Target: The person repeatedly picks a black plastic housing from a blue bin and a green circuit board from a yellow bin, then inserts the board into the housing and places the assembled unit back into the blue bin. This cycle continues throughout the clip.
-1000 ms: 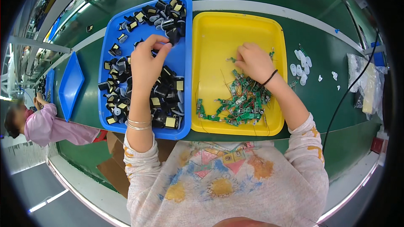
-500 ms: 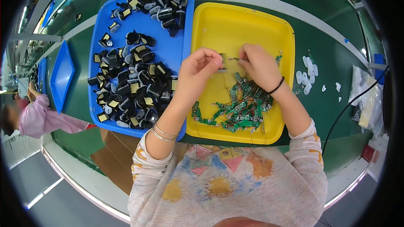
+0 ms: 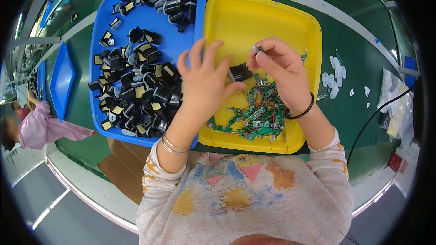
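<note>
My left hand point(image 3: 202, 79) is open, its fingers spread, over the seam between the blue tray point(image 3: 179, 45) and the yellow tray point(image 3: 227, 13). Between thumb and fingers of my right hand point(image 3: 281, 68) is a small green circuit board point(image 3: 259, 50), mostly covered by the fingertips. A dark, flat rectangular piece point(image 3: 240, 71) shows between my two hands; whether it joins the board or lies apart, I cannot tell. Below my right hand, several green circuit boards with thin wires point(image 3: 263, 115) lie heaped in the yellow tray.
Black housings with cream pads point(image 3: 136, 86) fill much of the blue tray. White oval pieces point(image 3: 335, 77) and clear plastic bags point(image 3: 393, 104) lie at the right, near a black cable point(image 3: 368, 122). A co-worker in pink point(image 3: 43, 124) sits far left, beyond a smaller blue tray point(image 3: 62, 79).
My left hand has opened from a pinch and shifted left, spreading its fingers. My right hand has turned slightly, still pinching. The dark piece shows more plainly now.
</note>
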Demonstrator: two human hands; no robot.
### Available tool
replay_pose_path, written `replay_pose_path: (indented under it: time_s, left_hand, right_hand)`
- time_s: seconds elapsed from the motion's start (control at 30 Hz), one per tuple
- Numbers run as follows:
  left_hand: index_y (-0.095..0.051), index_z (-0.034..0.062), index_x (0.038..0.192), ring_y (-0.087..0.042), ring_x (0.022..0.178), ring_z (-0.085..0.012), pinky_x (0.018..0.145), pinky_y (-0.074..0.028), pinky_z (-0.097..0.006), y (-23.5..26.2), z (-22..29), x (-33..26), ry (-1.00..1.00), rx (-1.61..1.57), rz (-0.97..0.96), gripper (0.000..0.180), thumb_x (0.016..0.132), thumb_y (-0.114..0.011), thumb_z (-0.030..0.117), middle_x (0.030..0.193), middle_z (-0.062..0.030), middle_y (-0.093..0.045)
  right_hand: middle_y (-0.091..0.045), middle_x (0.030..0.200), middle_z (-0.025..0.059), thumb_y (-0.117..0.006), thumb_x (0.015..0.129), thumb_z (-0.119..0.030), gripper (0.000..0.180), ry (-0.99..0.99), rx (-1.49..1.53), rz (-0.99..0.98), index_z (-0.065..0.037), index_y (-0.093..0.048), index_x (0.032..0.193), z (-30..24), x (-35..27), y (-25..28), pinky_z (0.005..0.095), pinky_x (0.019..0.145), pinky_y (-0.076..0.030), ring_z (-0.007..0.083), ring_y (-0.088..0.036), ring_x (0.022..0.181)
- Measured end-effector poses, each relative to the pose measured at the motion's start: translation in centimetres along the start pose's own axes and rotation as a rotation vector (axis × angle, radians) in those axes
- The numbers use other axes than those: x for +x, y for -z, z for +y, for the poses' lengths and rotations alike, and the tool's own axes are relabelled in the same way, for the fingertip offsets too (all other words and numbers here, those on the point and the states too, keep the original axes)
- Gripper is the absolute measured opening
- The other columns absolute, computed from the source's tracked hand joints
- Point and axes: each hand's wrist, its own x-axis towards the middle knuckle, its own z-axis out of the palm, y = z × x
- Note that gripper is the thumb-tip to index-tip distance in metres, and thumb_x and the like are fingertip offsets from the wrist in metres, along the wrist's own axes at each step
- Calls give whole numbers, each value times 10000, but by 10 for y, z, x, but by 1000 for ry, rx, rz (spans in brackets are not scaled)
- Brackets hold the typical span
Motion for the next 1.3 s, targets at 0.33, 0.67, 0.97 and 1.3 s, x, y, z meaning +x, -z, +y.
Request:
replay_pose_path:
  time_s: [0.33,0.67,0.97,1.3]
  left_hand:
    - [-517,9,980,-581,764,-148,670,-460,-263,1,5,0,327,-980,-148,334,684,-668,43,857,-48,-585]
    - [-513,-27,1013,-565,819,-112,760,-453,-245,-3,6,-1,531,-1686,-220,203,832,-549,58,888,-55,-587]
    - [-540,-11,925,-537,911,-136,815,-437,-279,-5,7,-5,487,-1789,81,170,763,-592,-24,991,-82,-557]
    - [-535,-17,899,-537,924,-161,835,-437,-290,-6,4,-7,284,-1588,127,241,693,-643,-80,1008,-112,-535]
  right_hand:
    - [-621,835,75,-592,790,-63,133,150,-346,-66,4,-606,904,9,-18,-5,213,603,-465,124,-594,720]
    - [-615,825,66,-623,765,-28,106,44,40,46,28,-586,847,13,-18,-8,220,723,-466,101,-580,799]
    - [-596,692,64,-700,673,-52,135,499,-550,85,-15,-603,758,12,-14,3,236,526,-437,149,-568,577]
    - [-577,626,65,-724,604,-33,170,834,-793,62,-26,-609,728,11,-5,6,264,455,-399,200,-525,506]
